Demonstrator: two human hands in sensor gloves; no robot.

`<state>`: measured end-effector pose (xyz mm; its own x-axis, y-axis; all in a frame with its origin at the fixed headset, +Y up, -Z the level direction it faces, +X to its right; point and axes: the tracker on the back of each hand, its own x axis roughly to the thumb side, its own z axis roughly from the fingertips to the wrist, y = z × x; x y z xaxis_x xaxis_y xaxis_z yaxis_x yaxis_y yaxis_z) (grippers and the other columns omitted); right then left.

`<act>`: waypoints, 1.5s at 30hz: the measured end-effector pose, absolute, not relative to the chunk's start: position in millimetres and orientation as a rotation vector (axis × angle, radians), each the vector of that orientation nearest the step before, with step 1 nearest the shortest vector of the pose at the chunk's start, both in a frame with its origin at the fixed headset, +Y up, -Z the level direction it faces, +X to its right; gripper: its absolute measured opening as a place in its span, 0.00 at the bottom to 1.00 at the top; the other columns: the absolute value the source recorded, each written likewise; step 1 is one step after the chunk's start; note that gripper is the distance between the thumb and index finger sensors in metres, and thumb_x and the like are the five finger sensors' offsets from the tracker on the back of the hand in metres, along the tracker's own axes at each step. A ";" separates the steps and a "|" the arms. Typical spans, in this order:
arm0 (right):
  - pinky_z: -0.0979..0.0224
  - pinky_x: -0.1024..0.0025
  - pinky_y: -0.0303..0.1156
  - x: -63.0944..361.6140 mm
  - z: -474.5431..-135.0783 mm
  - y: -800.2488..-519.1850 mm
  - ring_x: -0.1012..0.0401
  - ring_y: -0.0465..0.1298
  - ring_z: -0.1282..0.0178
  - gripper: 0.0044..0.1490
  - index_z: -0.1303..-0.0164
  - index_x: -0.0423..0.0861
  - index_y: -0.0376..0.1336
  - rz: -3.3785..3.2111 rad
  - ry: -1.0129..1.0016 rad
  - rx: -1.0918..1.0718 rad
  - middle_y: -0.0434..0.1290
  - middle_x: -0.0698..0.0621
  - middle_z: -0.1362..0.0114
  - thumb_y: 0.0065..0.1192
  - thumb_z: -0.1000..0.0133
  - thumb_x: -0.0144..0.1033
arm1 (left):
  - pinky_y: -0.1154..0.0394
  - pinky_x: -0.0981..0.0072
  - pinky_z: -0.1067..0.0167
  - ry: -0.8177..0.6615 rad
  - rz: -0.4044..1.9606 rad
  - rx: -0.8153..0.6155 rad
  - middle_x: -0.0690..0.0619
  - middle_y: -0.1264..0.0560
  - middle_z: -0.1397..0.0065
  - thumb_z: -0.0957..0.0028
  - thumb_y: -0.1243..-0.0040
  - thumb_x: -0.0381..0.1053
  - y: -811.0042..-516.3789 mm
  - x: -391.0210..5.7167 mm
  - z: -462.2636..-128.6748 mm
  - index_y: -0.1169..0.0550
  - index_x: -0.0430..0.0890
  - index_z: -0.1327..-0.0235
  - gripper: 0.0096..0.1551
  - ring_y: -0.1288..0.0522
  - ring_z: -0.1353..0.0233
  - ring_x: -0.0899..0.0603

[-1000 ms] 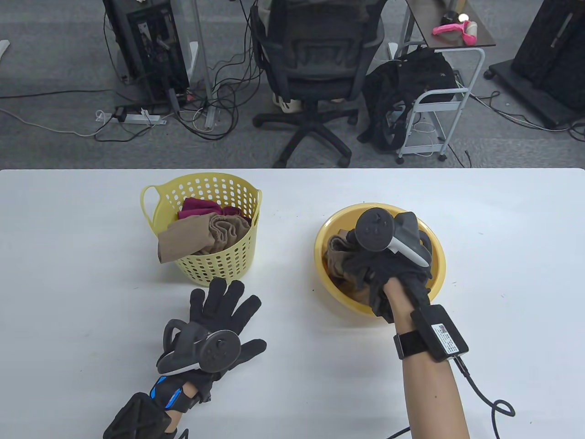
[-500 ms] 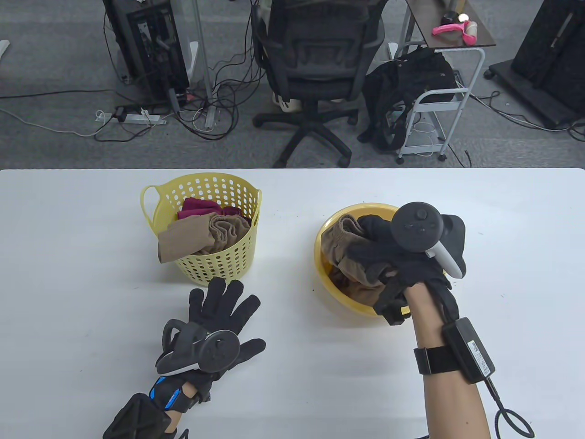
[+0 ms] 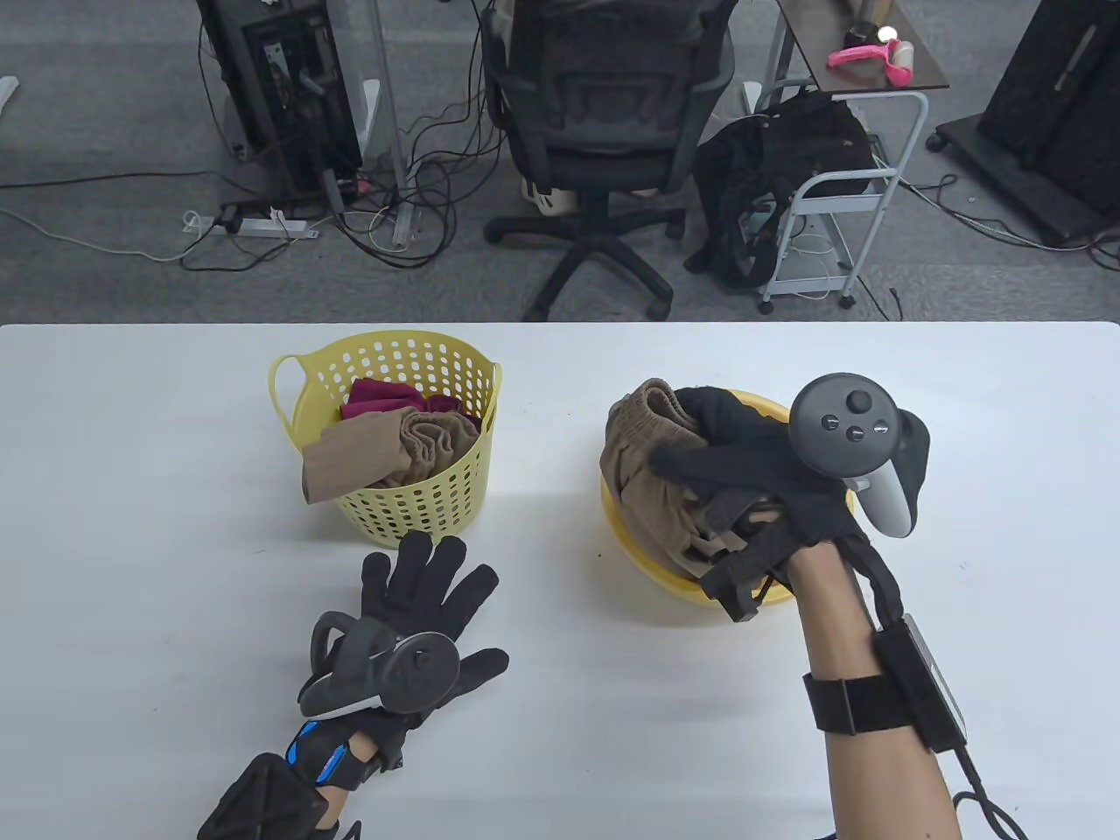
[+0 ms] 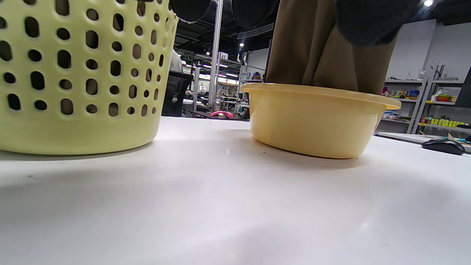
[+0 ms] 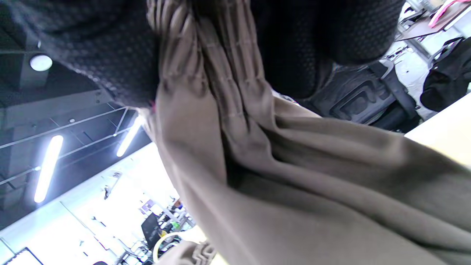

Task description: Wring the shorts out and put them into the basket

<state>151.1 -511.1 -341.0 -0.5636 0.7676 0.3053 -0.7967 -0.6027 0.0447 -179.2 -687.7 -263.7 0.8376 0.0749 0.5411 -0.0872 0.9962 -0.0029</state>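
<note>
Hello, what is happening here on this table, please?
A person in sensor gloves is doing a laundry task. The right hand grips brown shorts and holds them above the yellow basin; the cloth hangs down into it. The left hand lies flat and open on the table, near the yellow basket, which already holds other clothes. The shorts are not yet in the basket.

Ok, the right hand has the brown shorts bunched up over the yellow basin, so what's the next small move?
Probably bring the left hand, lying flat and open on the white table, over to grip the lower part of the brown fabric shorts. The right hand holds them alone above the round yellow plastic basin, and wringing needs two hands.
</note>
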 end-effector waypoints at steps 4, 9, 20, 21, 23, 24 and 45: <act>0.34 0.45 0.73 150.5 -337.7 -502.2 0.42 0.77 0.38 0.42 0.31 0.37 0.62 2.116 -0.144 0.385 0.74 0.41 0.35 0.74 0.45 0.52 | 0.58 0.14 0.35 -0.570 0.088 0.024 0.29 0.51 0.11 0.44 0.45 0.72 -687.4 -179.6 -263.7 0.45 0.47 0.15 0.51 0.54 0.16 0.14; 0.34 0.45 0.73 151.7 -335.0 -495.7 0.42 0.77 0.38 0.42 0.30 0.37 0.61 2.041 -0.152 0.379 0.74 0.41 0.35 0.73 0.44 0.52 | 0.57 0.14 0.36 -0.570 0.088 0.024 0.29 0.51 0.11 0.44 0.45 0.72 -687.0 -179.8 -263.9 0.45 0.47 0.15 0.51 0.54 0.16 0.14; 0.34 0.46 0.73 144.9 -329.7 -481.3 0.42 0.77 0.38 0.42 0.30 0.37 0.61 1.835 -0.148 0.428 0.74 0.41 0.35 0.73 0.44 0.52 | 0.57 0.14 0.35 -0.567 0.091 0.023 0.29 0.51 0.11 0.44 0.45 0.72 -686.5 -180.3 -264.2 0.45 0.47 0.15 0.51 0.54 0.16 0.14; 0.34 0.46 0.73 143.2 -329.4 -480.3 0.42 0.77 0.38 0.42 0.30 0.37 0.61 1.817 -0.144 0.435 0.74 0.41 0.35 0.73 0.44 0.52 | 0.57 0.14 0.35 -0.566 0.092 0.023 0.29 0.51 0.11 0.44 0.45 0.72 -686.5 -180.4 -264.2 0.45 0.47 0.15 0.51 0.54 0.16 0.14; 0.34 0.46 0.73 140.2 -328.8 -478.5 0.42 0.77 0.38 0.42 0.30 0.37 0.61 1.794 -0.139 0.446 0.74 0.41 0.35 0.73 0.43 0.52 | 0.57 0.14 0.35 -0.565 0.093 0.023 0.28 0.52 0.11 0.44 0.45 0.72 -686.5 -180.6 -264.3 0.45 0.47 0.15 0.52 0.54 0.16 0.14; 0.34 0.46 0.73 138.4 -328.2 -477.3 0.42 0.76 0.38 0.42 0.30 0.37 0.61 1.784 -0.143 0.451 0.74 0.41 0.35 0.73 0.43 0.52 | 0.57 0.14 0.35 -0.564 0.094 0.023 0.29 0.52 0.11 0.44 0.45 0.72 -686.5 -180.6 -264.4 0.45 0.47 0.15 0.52 0.54 0.16 0.14; 0.34 0.47 0.73 100.6 -314.3 -453.3 0.43 0.77 0.38 0.42 0.30 0.38 0.61 1.619 -0.107 0.564 0.74 0.42 0.35 0.71 0.42 0.54 | 0.57 0.14 0.35 -0.565 0.098 0.030 0.28 0.52 0.11 0.44 0.45 0.72 -685.5 -180.6 -264.0 0.47 0.46 0.14 0.53 0.54 0.16 0.14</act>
<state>100.6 -453.3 -314.3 -0.0233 0.9087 0.4167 -0.9557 -0.1426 0.2575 -180.6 -685.5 -264.0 0.8401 0.0839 0.5360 -0.1007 0.9949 0.0020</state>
